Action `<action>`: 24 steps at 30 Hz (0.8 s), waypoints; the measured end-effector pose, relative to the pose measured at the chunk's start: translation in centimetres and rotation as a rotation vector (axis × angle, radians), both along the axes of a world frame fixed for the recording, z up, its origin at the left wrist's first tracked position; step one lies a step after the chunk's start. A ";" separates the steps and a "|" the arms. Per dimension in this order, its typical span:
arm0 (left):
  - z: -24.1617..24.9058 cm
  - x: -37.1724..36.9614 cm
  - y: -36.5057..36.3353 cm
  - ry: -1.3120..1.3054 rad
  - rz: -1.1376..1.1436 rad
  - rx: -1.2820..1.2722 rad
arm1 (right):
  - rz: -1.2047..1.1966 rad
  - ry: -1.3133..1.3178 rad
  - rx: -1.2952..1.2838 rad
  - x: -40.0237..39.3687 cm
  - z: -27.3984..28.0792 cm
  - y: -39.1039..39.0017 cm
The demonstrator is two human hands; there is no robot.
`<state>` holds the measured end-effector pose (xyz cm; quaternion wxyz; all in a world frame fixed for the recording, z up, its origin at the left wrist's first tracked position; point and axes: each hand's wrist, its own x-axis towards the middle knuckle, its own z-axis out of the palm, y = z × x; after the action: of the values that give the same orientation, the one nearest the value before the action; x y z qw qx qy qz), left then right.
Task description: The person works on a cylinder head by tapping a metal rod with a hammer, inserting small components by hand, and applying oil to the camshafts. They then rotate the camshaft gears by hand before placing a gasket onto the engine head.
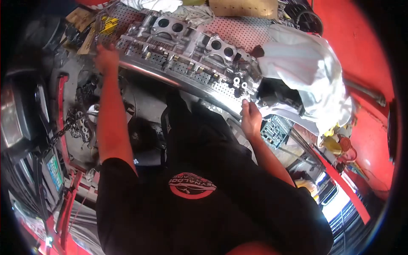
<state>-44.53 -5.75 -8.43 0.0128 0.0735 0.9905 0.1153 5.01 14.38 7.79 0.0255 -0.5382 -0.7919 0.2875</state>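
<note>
A long, silvery cylinder head (191,46) with paired round ports and camshaft parts lies across a perforated metal bench (238,29). The bench's smooth front edge (170,78) runs in front of me, dropping to the right. My right hand (251,117) is closed around that edge near its right end, thumb up, below the cylinder head's right end. At the opposite end, my left hand (107,58) is by the edge's left corner, dim and blurred, its fingers hard to make out.
A whitish plastic sheet (304,68) drapes over the right end. Cardboard (244,8) and rags (191,15) lie along the back. Below right is a teal tray (275,132) of small parts. A chain (63,129) hangs at left, near a vehicle's front (25,114).
</note>
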 end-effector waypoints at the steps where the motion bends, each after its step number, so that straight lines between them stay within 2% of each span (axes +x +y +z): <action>1: 0.2 1.9 -0.5 0.071 0.032 0.068 | 0.032 -0.043 -0.015 0.3 -0.8 0.2; 3: 1.6 7.4 -0.8 -0.080 0.082 0.258 | 0.104 -0.120 -0.039 -0.3 -2.7 1.7; 6: 3.6 19.0 0.5 -0.255 0.153 0.372 | 0.239 -0.095 0.011 -0.4 -4.1 2.8; 7: 4.8 23.9 1.3 -0.280 0.132 0.541 | 0.334 -0.167 0.050 -0.7 -2.6 3.0; 8: 2.9 28.0 2.2 -0.377 0.141 0.643 | 0.491 -0.235 0.084 -0.9 -0.4 3.0; 10: 6.6 36.2 5.3 -0.341 -0.068 0.654 | 0.580 -0.045 0.119 -1.0 3.3 3.0; 11: 7.5 39.3 6.8 -0.442 -0.149 0.534 | 0.648 0.118 0.223 -1.7 4.8 3.5; 12: 7.3 42.4 8.3 -0.370 -0.270 0.604 | 0.706 0.279 0.319 -2.3 6.0 4.0; 14: 9.7 45.2 11.4 -0.362 -0.320 0.628 | 0.816 0.360 0.478 -5.0 6.5 6.4; 15: 10.6 45.7 12.9 -0.371 -0.273 0.579 | 0.855 0.305 0.528 -6.9 6.5 7.6; 16: 11.2 45.7 13.9 -0.270 -0.300 0.600 | 0.896 0.249 0.580 -8.7 6.0 8.7; 19: 11.1 45.4 16.5 -0.050 -0.348 0.591 | 0.901 0.099 0.496 -12.4 1.2 11.3; 22: 10.7 44.7 17.6 0.020 -0.376 0.477 | 0.874 -0.157 0.395 -13.2 1.9 9.9; 24: 10.9 44.8 17.4 0.060 -0.423 0.427 | 0.912 -0.191 0.341 -12.7 2.1 10.7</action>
<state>0.29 11.63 2.44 -0.0085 0.2824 0.9066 0.3136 -7.71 25.06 9.87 -0.0880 -0.1488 -0.9813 0.0850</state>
